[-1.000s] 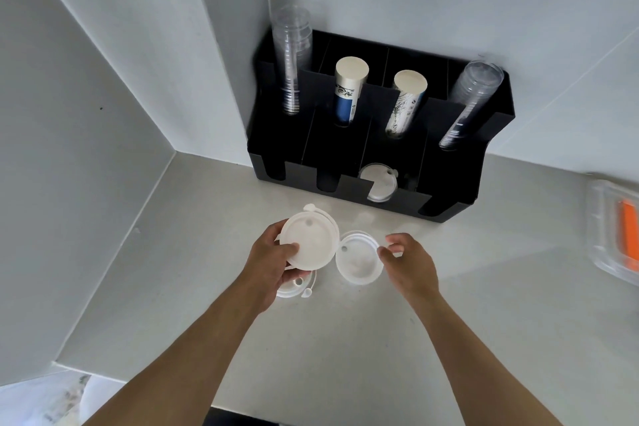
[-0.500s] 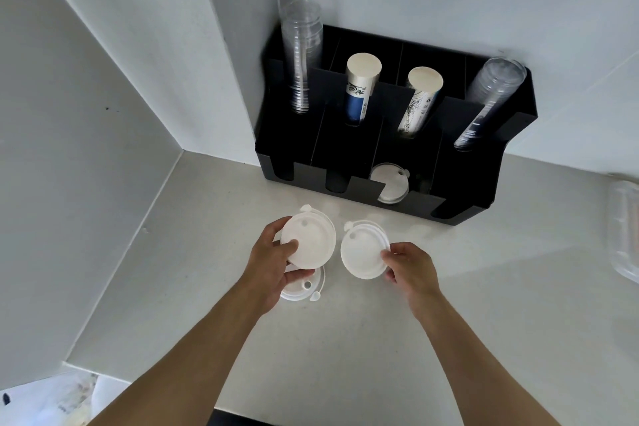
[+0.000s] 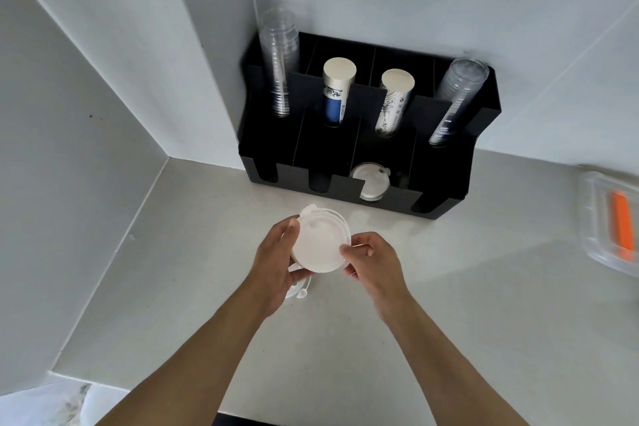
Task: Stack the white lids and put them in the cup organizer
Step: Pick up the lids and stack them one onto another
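Left hand (image 3: 276,263): fingers curled around the left rim of a stack of round white plastic lids (image 3: 320,242), thumb at the lower edge; closed on the stack.

Right hand (image 3: 371,261): fingertips (image 3: 347,252) pinched on the right rim of the same stack; closed on it. The stack is raised above the counter between both hands, tilted toward the camera, a small tab showing at its upper left edge. How many lids it holds cannot be told.

Loose white plastic lid (image 3: 299,290): lying on the counter below the left hand, mostly hidden by it, only its tab and part of the rim showing.

Pale grey counter (image 3: 449,304): flat, set in a corner of white walls.

Black plastic cup organizer (image 3: 446,190): stands on the counter against the back wall, beyond the hands, divided into compartments with slotted fronts. One white lid (image 3: 370,183) rests in the third front compartment from the left.

Back compartments, left to right: stack of clear plastic cups (image 3: 278,59); paper cup stack with blue print (image 3: 337,90); paper cup stack with black line print (image 3: 394,100); second stack of clear cups (image 3: 456,100), leaning right.

Clear plastic container with an orange item inside (image 3: 615,221): on the counter at the right edge, blurred.
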